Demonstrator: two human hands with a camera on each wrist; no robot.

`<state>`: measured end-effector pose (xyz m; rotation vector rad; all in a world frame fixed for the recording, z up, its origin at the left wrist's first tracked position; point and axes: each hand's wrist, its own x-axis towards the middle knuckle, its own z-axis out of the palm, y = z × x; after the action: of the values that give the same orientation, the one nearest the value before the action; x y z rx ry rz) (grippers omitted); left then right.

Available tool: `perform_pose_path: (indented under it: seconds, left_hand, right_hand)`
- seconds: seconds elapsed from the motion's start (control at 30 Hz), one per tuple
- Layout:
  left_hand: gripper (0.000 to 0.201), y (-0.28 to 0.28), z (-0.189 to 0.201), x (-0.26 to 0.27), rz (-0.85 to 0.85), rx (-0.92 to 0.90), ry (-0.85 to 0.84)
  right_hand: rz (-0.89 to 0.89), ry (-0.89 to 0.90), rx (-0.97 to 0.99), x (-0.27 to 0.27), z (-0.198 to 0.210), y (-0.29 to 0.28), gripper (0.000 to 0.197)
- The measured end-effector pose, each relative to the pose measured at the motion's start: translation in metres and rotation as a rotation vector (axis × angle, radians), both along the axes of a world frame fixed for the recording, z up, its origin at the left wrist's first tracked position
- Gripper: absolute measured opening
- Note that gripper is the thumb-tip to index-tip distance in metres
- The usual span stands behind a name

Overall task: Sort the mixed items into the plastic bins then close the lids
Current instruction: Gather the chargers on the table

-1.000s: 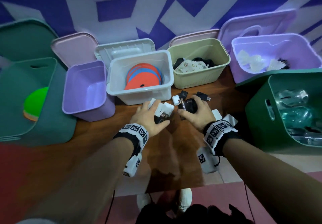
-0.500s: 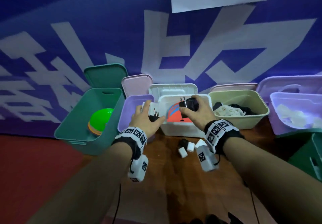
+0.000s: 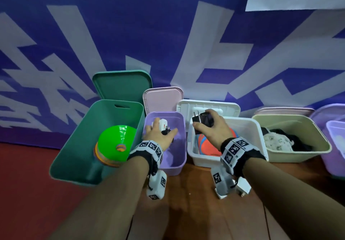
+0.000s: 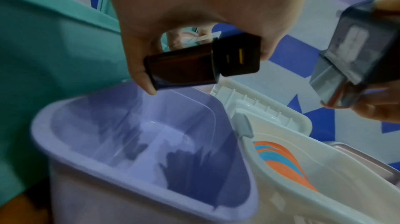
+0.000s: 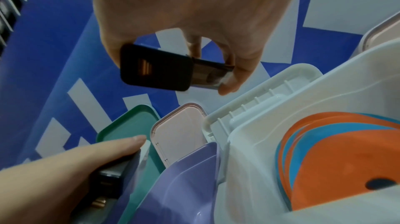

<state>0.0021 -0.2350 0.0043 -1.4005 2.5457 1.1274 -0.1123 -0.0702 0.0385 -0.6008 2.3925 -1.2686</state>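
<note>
My left hand (image 3: 161, 130) grips a bunch of white and black plug chargers (image 3: 164, 127) above the empty lilac bin (image 3: 183, 146). In the left wrist view two black chargers (image 4: 201, 60) sit in its fingers over the lilac bin (image 4: 151, 133). My right hand (image 3: 203, 122) grips black chargers (image 3: 202, 119), prongs up, over the back left corner of the white bin (image 3: 259, 133). The right wrist view shows those black chargers (image 5: 155, 68) pinched between fingers and thumb.
A teal bin (image 3: 84, 137) at left holds a green cone stack (image 3: 115, 142). Orange and blue discs (image 3: 207, 144) lie in the white bin. A beige bin (image 3: 317, 125) holds cloth. Open lids lean behind the bins. Loose white chargers (image 3: 242, 185) lie on the wooden table.
Both hands rose from the table with their chargers and moved left and forward. The left hand now hangs over the lilac bin, the right over the white bin.
</note>
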Motion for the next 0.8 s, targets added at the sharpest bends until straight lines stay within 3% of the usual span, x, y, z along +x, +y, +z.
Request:
perform_pose_path:
  seconds: [0.27,0.6,0.8]
  left_hand:
    - [0.093,-0.035,-0.037,-0.042,0.025,0.222,-0.158]
    - [0.084,-0.044,-0.067,-0.07,0.063,0.205,-0.293]
    - [0.092,-0.052,-0.076,-0.076,0.067,0.162,-0.366]
  right_hand:
    - [-0.059,-0.042,-0.031,-0.023,-0.025,-0.019,0.083]
    - [-0.054,-0.164,-0.056,-0.049,-0.073,-0.039,0.052]
    - [-0.081,-0.182,0.004,-0.058,-0.097,-0.033,0.064]
